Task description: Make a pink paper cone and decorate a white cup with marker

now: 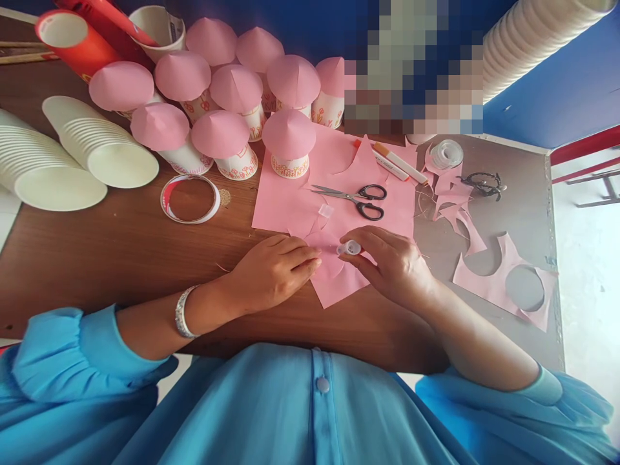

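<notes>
My right hand is closed around a small whitish glue stick, its tip against pink paper. Opposite it, my left hand has its fingers together, pinching the edge of a cut piece of pink paper. How much of that piece lies under my fingers is hidden. Just above the hands sits a small translucent cap. Black-handled scissors lie partly spread on a large pink sheet.
Several drawn-on paper cups with pink cone roofs stand at the back left. Stacked plain cups lie beside a tape roll. Markers, clear tape and paper scraps are on the right.
</notes>
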Motion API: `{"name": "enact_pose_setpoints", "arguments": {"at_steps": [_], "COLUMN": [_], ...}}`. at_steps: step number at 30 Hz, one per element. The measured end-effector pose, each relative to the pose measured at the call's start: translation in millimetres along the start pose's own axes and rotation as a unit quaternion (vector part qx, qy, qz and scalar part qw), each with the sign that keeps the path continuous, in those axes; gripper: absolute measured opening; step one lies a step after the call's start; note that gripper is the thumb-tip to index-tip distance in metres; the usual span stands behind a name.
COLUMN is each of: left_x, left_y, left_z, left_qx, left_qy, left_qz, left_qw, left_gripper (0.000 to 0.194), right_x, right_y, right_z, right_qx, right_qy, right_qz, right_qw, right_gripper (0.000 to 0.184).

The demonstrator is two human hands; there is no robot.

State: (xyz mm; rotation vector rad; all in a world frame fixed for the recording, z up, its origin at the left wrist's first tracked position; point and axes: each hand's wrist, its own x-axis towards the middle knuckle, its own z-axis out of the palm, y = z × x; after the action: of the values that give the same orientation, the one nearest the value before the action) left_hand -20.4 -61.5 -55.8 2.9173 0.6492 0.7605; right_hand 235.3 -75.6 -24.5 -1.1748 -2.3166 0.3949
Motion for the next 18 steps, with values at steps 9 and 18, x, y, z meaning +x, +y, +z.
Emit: {"name": "enact_pose_setpoints", "arguments": {"at_steps": [9,18], "left_x": [-0.7,-0.3], "left_y": [-1.1,1.6], "left_z": [-0.3,-0.8], "left_qx": [0.009,0.015], "left_qy": [-0.017,-0.001], "left_qz": [0.012,-0.003], "left_qw": [1.000,1.000], "left_gripper": [0.016,0.013], "right_x": [6.4,8.0], "right_y": [-8.6,-7.9], "right_z": [-15.8,13.6], "right_qx": [-0.020,0.041], "right_qy": [0.055,-0.003], "right_qz": [0.052,0.010], "right_qw": [0.997,0.999], "right_gripper": [0.007,0.010]}}
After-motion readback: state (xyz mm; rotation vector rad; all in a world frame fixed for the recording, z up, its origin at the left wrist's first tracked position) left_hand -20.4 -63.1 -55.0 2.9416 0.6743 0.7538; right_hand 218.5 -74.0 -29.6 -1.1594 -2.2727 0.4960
